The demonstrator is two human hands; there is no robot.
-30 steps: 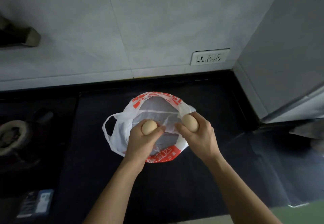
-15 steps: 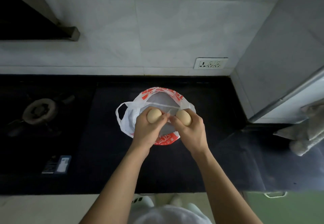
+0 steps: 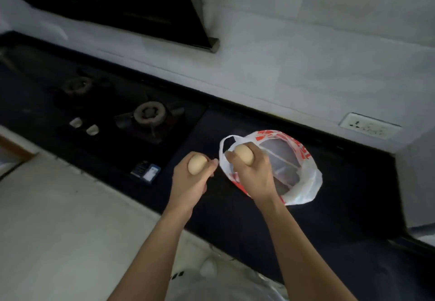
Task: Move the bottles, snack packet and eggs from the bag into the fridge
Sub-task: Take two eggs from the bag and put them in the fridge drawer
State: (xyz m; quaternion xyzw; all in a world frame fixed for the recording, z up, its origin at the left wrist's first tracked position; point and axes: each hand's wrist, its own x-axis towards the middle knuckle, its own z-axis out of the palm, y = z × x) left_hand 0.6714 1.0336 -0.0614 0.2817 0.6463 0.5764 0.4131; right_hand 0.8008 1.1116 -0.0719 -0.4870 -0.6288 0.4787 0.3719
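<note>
Left hand [image 3: 191,178] and right hand [image 3: 250,171] each grip a smooth beige egg [image 3: 197,164], half hidden; the white-and-red plastic bag's [image 3: 303,178] contents stay unclear.

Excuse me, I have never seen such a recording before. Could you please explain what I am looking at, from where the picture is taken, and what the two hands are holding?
There is no machine here. A person wears one camera on the head, looking forward and down, so you see their own two arms from above. The left hand grips an egg. The right hand grips a second egg, close to the rim of an open white and red plastic bag. The bag lies on a dark counter. To its left are a gas stove and a small blue box. A wall socket is behind.
</note>
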